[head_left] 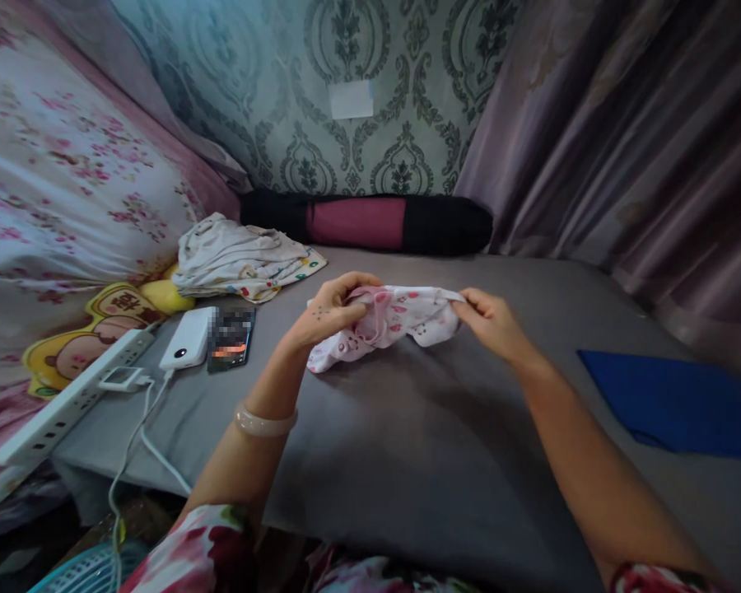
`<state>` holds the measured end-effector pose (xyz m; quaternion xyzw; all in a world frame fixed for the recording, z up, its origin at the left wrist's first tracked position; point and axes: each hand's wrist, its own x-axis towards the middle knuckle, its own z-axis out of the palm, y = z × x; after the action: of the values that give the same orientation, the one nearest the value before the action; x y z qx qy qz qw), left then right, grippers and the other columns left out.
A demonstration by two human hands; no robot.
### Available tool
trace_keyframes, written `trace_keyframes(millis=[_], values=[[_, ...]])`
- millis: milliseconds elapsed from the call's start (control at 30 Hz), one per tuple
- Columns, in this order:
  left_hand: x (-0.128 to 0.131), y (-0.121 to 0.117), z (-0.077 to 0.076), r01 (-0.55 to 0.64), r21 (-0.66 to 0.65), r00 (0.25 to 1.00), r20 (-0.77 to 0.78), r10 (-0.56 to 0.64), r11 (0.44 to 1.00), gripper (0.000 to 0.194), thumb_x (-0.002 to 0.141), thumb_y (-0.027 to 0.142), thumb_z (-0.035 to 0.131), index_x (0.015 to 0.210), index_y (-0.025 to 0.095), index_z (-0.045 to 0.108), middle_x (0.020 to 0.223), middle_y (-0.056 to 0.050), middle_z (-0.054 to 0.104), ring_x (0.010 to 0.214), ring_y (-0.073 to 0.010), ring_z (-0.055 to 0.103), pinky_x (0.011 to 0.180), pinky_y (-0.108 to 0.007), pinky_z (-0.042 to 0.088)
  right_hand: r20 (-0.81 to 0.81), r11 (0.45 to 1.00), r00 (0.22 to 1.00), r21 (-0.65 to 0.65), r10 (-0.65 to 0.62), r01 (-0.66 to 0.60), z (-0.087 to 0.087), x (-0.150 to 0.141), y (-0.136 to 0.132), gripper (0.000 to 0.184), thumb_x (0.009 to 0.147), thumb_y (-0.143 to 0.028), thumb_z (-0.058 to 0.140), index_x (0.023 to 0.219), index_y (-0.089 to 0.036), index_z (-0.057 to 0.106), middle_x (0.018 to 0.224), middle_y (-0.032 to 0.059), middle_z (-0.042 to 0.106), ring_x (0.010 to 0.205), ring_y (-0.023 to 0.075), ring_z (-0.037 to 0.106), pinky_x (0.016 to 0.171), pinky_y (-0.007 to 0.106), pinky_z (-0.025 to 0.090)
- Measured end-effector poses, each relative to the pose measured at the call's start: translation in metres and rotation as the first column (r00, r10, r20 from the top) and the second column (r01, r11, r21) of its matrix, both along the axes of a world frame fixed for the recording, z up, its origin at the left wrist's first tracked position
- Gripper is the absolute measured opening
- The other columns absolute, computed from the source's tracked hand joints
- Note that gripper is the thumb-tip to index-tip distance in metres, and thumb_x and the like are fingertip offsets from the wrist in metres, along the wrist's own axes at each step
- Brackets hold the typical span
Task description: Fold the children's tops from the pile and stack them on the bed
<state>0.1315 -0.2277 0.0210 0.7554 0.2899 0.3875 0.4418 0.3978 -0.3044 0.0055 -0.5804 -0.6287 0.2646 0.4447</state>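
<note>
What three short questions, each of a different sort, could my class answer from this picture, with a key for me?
1. True or false: the left hand and the right hand both hold the patterned cloth.

2. Multiple choice: what lies just right of the white power bank?
A) a cup
B) a phone
C) a pair of scissors

3. Fill in the missing word: the flat cloth at the right side of the grey surface is coloured ____.

Key: 1. True; 2. B; 3. blue
</note>
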Motion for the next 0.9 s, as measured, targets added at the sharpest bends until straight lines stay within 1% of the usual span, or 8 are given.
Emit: trace_keyframes(millis=[100,167,233,367,533,633,733,900], values=[[0.013,0.004,-0.007,0.056,0.010,0.997,0.051,-0.056,0.998,0.029,0.076,0.025,0.065,0.105,0.018,0.068,0.100,-0.005,0.068,0.085,-0.0142,0.060,0.074,-0.024,0.049,-0.073,0.993,0.995,-0.093,-0.073,0.066,0.034,0.008,-0.032,0.038,0.082,-0.057,0.059,0.090,-0.020,0.066,0.074,0.0015,0.065,0.063,0.0139,0.057,0.054,0.023,0.042],[0.024,0.006,-0.013,0.105,0.011,0.990,0.091,-0.106,0.994,0.028,0.077,0.027,0.068,0.103,0.018,0.069,0.101,-0.005,0.068,0.088,-0.0149,0.061,0.078,-0.025,0.049,-0.085,0.975,0.990,-0.200,-0.113,0.094,0.041,0.014,-0.047,0.043,0.080,-0.061,0.060,0.091,-0.021,0.067,0.071,0.0010,0.064,0.057,0.0131,0.055,0.049,0.023,0.040],[0.035,0.007,-0.021,0.147,-0.007,0.985,0.097,-0.145,0.989,0.026,0.077,0.030,0.068,0.101,0.018,0.070,0.101,-0.006,0.069,0.090,-0.0157,0.061,0.080,-0.026,0.049,-0.053,0.949,0.992,-0.300,-0.115,0.094,0.034,0.023,-0.055,0.045,0.079,-0.064,0.060,0.088,-0.020,0.067,0.067,0.0004,0.064,0.054,0.0127,0.054,0.046,0.023,0.039],[0.054,0.008,-0.045,0.178,-0.078,0.984,0.004,-0.178,0.981,0.023,0.080,0.032,0.062,0.096,0.017,0.071,0.093,-0.006,0.070,0.086,-0.0154,0.061,0.075,-0.026,0.049,0.121,0.907,0.990,-0.405,-0.072,0.115,-0.006,0.049,-0.053,0.044,0.082,-0.060,0.057,0.072,-0.018,0.063,0.057,-0.0025,0.057,0.051,0.0112,0.050,0.045,0.022,0.035],[0.070,0.002,-0.062,0.203,-0.078,0.969,-0.124,-0.212,0.976,0.023,0.085,0.032,0.052,0.088,0.015,0.068,0.076,-0.002,0.063,0.065,-0.0109,0.053,0.058,-0.022,0.043,0.415,0.920,0.910,-0.357,0.000,0.162,-0.031,0.059,-0.046,0.030,0.086,-0.044,0.057,0.076,-0.018,0.067,0.072,0.0038,0.067,0.068,0.0177,0.061,0.060,0.028,0.047],[0.075,-0.002,-0.060,0.221,-0.051,0.960,-0.164,-0.226,0.974,0.023,0.085,0.031,0.050,0.083,0.015,0.066,0.071,-0.001,0.058,0.061,-0.0102,0.049,0.055,-0.023,0.040,0.383,0.960,0.924,-0.257,-0.007,0.114,-0.025,0.040,-0.040,0.027,0.088,-0.037,0.056,0.106,-0.020,0.068,0.109,0.0089,0.070,0.096,0.0226,0.064,0.082,0.035,0.050],[0.076,-0.006,-0.056,0.224,-0.037,0.957,-0.182,-0.226,0.974,0.022,0.085,0.030,0.049,0.085,0.016,0.066,0.072,-0.001,0.058,0.060,-0.0102,0.049,0.056,-0.023,0.040,0.324,0.988,0.946,-0.152,0.017,0.034,-0.018,0.012,-0.030,0.036,0.091,-0.039,0.052,0.120,-0.021,0.062,0.125,0.0088,0.064,0.108,0.0223,0.061,0.086,0.033,0.049],[0.071,-0.004,-0.056,0.212,-0.016,0.947,-0.243,-0.209,0.977,0.024,0.086,0.031,0.047,0.081,0.015,0.064,0.067,0.000,0.056,0.058,-0.0105,0.047,0.055,-0.024,0.038,0.323,0.988,0.944,-0.152,0.072,-0.024,-0.019,-0.018,-0.016,0.035,0.091,-0.047,0.052,0.111,-0.022,0.066,0.098,0.0047,0.072,0.085,0.0189,0.064,0.075,0.030,0.047]])
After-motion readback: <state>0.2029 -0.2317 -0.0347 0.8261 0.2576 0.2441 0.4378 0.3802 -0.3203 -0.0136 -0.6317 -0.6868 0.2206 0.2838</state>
